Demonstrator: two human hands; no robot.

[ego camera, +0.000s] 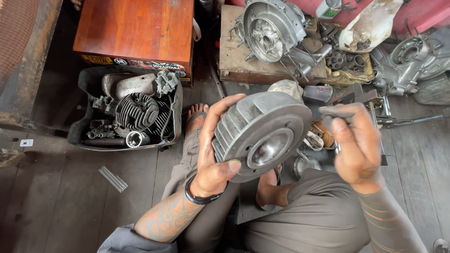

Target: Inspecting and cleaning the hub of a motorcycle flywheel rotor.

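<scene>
Fingers: left hand [213, 154] wraps the rim of the finned cylinder head [262, 136], thumb pressed on its near face and fingers curled over the far edge; right hand [354, 145] is closed around a small dark tool [328, 112] that is mostly hidden, just right of the head.
Floor: grey wooden planks [61, 201] run under everything.
Wooden box: reddish-brown box [136, 30] stands far left, stickers along its near edge.
Parts tub: dark tub [84, 84] sits near the box, left of centre, holding a finned engine cylinder [138, 110] and smaller metal pieces.
Engine case: round grey casing [272, 28] rests on a worn wooden block [234, 61] at the far centre.
Second casing: another grey engine casing [412, 61] lies far right.
Cylinder head: held up at centre above the person's lap, tilted, its domed recess facing the camera.
Legs: grey trousers [318, 215] cover crossed legs at the near edge; a bare foot in a sandal [197, 115] shows left of the head.
Wristband: black band [199, 197] circles the left wrist.
Strip: small ribbed metal strip [112, 179] lies on the planks, near left.
</scene>
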